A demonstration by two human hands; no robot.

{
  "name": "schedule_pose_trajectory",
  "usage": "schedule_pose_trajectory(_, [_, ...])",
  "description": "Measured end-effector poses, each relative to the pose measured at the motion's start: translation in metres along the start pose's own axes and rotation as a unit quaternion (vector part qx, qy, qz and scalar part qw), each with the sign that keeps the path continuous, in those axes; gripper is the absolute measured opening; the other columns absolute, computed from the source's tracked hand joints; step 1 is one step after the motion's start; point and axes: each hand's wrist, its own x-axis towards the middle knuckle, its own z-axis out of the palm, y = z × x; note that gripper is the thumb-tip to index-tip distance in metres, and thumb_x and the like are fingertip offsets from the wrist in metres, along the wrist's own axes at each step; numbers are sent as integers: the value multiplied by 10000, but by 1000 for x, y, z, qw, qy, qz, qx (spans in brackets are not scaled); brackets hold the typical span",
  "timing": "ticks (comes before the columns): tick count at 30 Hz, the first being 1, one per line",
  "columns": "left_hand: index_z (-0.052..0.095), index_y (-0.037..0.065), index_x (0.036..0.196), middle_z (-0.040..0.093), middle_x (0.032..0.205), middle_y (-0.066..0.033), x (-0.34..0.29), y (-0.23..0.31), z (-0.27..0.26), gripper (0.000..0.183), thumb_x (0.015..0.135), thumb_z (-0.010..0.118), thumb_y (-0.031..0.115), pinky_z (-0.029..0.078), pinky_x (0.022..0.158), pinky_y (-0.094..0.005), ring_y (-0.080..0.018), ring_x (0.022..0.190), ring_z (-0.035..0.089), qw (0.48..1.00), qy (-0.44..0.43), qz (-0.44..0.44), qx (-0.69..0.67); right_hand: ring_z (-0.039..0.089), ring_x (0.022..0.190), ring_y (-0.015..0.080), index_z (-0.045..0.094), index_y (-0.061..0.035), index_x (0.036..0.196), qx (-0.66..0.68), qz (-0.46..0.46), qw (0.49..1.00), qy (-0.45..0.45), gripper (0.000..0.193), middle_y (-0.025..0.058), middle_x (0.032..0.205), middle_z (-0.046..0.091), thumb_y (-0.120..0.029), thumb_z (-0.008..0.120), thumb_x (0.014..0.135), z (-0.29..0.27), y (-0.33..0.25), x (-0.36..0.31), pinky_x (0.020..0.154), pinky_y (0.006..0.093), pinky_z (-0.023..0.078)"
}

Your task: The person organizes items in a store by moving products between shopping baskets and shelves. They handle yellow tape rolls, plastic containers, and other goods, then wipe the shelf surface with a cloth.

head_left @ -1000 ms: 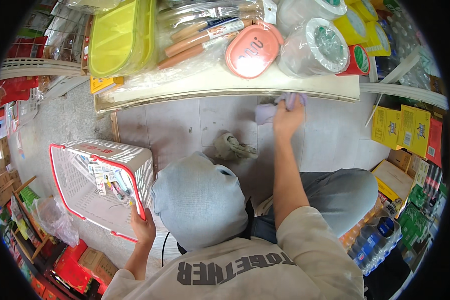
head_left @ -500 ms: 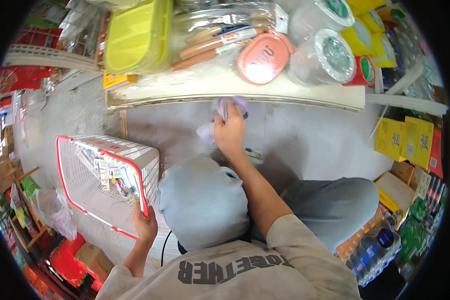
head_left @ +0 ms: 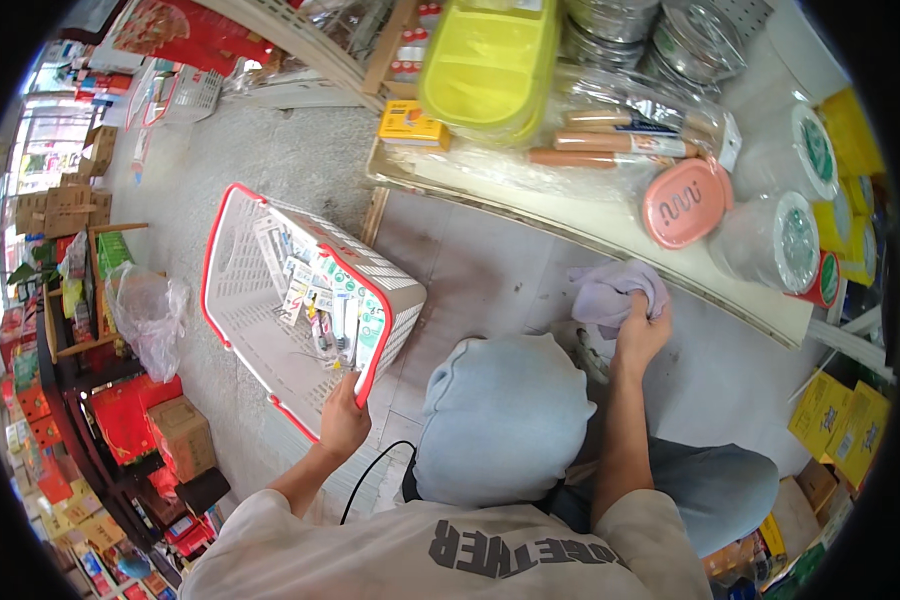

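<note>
My left hand is closed around the red-edged rim of a white plastic shopping basket, on my left. The basket tilts with its opening toward the left. Inside it lie several small carded packs, some seemingly toothbrushes. A bunched lilac cloth is gripped in my right hand, in front of my bent knee. It is close to the front edge of the low shelf; whether it touches the floor I cannot tell.
On the shelf stand a yellow-green divided container, wooden-handled tools in plastic, a pink oval item and wrapped clear tubs. Yellow boxes are at the right. A plastic bag and cartons are at the left.
The view has turned left, so the basket and shelf appear farther right. My right hand has drawn back toward me with the cloth, which hangs more spread out. My left hand keeps hold of the basket.
</note>
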Motion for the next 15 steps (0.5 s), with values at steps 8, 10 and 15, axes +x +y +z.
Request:
schedule_pose_trajectory(8, [558,49,1139,644,1000,-184,-3,-21,-19,373,782,563,-58,518,804,-477,-412,954,626,998,-23,41,43,592,1108,440,504,158,1313,-193,-162,968,4,505,317,1184,596,-110,623,902,70,8,-21,969,435,454])
schedule_pose_trajectory(10, [552,57,1157,647,1036,-172,-4,-28,-22,398,774,568,-54,524,823,-464,-399,989,625,997,-41,39,49,571,1117,464,483,161,1333,-181,-163,970,-13,528,326,1188,583,-105,619,898,77,7,-25,978,444,444])
schedule_pose_trajectory(15, [515,53,1273,617,1195,-189,3,-4,-41,467,842,685,114,506,919,-447,-392,1113,596,994,-106,2,24,549,1109,489,455,166,1349,-221,-198,952,-80,531,328,1181,569,-75,596,897,94,12,-33,974,463,436])
